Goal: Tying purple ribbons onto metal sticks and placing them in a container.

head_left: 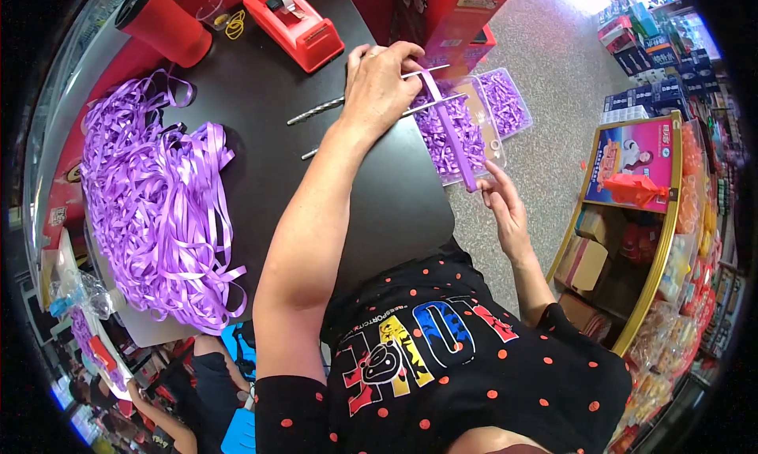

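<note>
Two thin metal sticks (316, 111), like chopsticks with a spiral pattern at one end, lie in the closed fingers of my left hand (377, 91). They reach past the edge of the dark table. A purple ribbon (452, 134) passes over the sticks near their tips and runs down toward me. At its lower end are the fingertips of my right hand (505, 209), which seem to pinch it. Beneath the ribbon is a clear plastic box (447, 179) full of short purple ribbon pieces (434, 142). A second heap of pieces (504, 99) fills another clear section beside it.
A large pile of long purple ribbons (166, 217) covers the left of the table (268, 209). A red tape dispenser (294, 24) and a red tumbler (170, 28) stand at the back. Right, across the speckled floor (545, 154), is a gold-edged display shelf (632, 241). Other people sit lower left.
</note>
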